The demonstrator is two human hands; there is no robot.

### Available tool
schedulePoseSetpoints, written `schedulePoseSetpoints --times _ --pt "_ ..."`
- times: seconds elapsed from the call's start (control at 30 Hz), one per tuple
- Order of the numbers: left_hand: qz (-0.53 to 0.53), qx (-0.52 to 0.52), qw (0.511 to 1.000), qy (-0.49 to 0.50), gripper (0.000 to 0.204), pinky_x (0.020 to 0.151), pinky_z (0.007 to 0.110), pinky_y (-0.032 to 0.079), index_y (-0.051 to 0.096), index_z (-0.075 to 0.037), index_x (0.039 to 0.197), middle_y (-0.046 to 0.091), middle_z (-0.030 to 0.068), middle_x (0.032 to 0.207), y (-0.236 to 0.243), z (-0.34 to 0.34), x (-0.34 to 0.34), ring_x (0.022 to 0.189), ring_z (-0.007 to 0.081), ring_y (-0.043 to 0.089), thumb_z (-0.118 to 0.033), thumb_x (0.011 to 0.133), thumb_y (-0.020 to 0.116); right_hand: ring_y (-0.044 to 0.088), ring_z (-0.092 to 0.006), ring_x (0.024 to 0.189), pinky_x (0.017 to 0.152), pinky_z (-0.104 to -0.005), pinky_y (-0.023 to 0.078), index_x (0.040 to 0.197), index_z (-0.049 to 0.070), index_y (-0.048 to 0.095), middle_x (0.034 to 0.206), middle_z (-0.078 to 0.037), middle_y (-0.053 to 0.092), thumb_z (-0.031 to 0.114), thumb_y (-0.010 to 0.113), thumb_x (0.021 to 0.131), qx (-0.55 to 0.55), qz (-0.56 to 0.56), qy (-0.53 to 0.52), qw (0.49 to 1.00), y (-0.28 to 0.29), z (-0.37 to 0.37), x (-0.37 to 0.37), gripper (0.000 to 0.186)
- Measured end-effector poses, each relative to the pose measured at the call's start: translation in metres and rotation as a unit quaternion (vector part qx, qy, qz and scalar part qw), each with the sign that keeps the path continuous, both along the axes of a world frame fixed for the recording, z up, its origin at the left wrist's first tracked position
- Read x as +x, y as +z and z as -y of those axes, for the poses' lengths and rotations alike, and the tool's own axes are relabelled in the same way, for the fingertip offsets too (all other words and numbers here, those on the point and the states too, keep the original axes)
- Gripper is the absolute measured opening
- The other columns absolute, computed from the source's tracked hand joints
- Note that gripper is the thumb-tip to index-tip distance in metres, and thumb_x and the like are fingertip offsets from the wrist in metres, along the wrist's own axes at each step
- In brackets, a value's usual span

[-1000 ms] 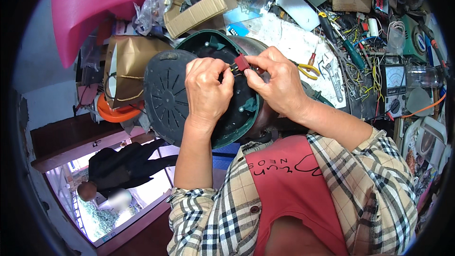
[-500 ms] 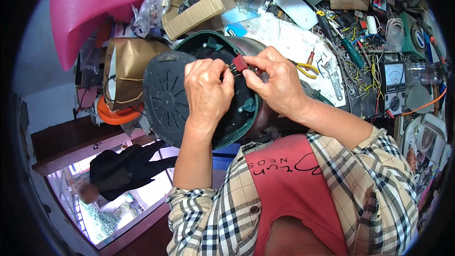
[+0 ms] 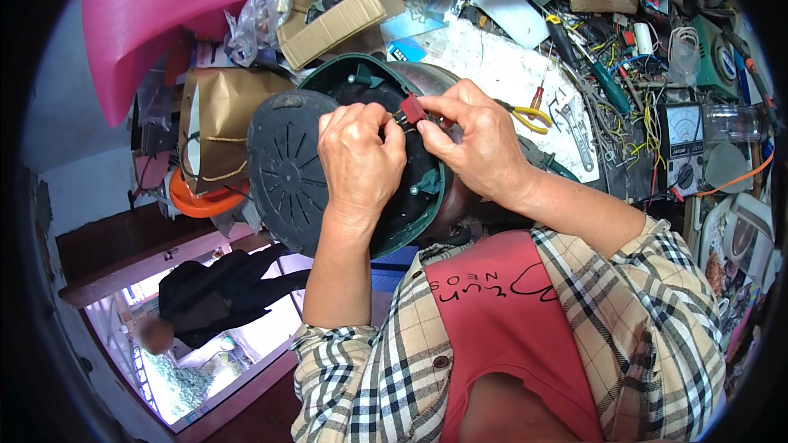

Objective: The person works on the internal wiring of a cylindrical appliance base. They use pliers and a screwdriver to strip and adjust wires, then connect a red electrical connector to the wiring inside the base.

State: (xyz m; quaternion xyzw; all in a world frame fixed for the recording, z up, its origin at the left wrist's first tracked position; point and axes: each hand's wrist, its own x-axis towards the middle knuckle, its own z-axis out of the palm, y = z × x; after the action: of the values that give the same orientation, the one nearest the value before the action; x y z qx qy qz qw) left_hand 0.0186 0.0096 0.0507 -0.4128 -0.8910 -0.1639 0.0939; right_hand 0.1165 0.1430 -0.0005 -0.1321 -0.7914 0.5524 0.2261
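Note:
A small red switch (image 3: 412,107) with dark metal terminals is pinched between the thumb and forefinger of my right hand (image 3: 476,139). My left hand (image 3: 361,148) is closed right beside the terminals, fingertips pressed together; what it grips is hidden behind the knuckles. Both hands are over the open end of a dark green round housing (image 3: 435,213), which has screw posts inside and lies on its side. A black round slotted cover (image 3: 287,164) hangs at the housing's left, partly behind my left hand.
Yellow-handled pliers (image 3: 532,119), a screwdriver (image 3: 538,92) and an adjustable wrench (image 3: 579,138) lie to the right. Farther right are tangled wires and a multimeter (image 3: 683,148). Behind stands an open cardboard box (image 3: 336,29); a paper bag (image 3: 222,111) is at left. A person (image 3: 209,295) is in the doorway.

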Motion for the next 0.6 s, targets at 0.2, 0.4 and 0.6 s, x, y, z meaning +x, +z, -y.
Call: schedulePoseSetpoints --times 0.2,0.4,0.6 --pt "-0.005 -0.006 1.0 0.005 0.008 0.074 0.042 0.046 0.067 -0.001 0.073 0.067 0.0139 0.074 0.0004 -0.0011 0.001 0.074 0.0335 0.064 -0.008 0.076 0.069 0.065 -0.0284 0.077 0.07 -0.0398 0.053 0.105 0.001 0.074 0.087 -0.012 0.061 0.017 0.075 0.083 -0.007 0.006 0.001 1.0 0.0 0.0005 -0.0005 0.027" --pt "-0.028 -0.013 0.999 -0.01 0.006 0.075 0.043 0.046 0.067 -0.002 0.075 0.067 0.014 0.075 -0.0002 -0.0022 0.0027 0.076 0.0337 0.064 -0.006 0.076 0.071 0.065 -0.0298 0.078 0.07 -0.0402 0.053 0.103 0.001 0.074 0.087 -0.012 0.062 0.017 0.074 0.083 -0.001 0.01 -0.005 1.0 0.0 0.0006 -0.0003 0.026" --pt "-0.072 -0.026 0.997 -0.031 0.008 0.075 0.043 0.045 0.063 -0.002 0.074 0.064 0.0137 0.074 -0.0017 -0.0053 0.0056 0.076 0.0335 0.062 -0.004 0.075 0.071 0.065 -0.0315 0.081 0.072 -0.0411 0.053 0.1 0.0 0.074 0.089 -0.013 0.062 0.017 0.074 0.082 0.019 -0.016 -0.017 1.0 -0.0034 0.0021 0.0001 0.025"
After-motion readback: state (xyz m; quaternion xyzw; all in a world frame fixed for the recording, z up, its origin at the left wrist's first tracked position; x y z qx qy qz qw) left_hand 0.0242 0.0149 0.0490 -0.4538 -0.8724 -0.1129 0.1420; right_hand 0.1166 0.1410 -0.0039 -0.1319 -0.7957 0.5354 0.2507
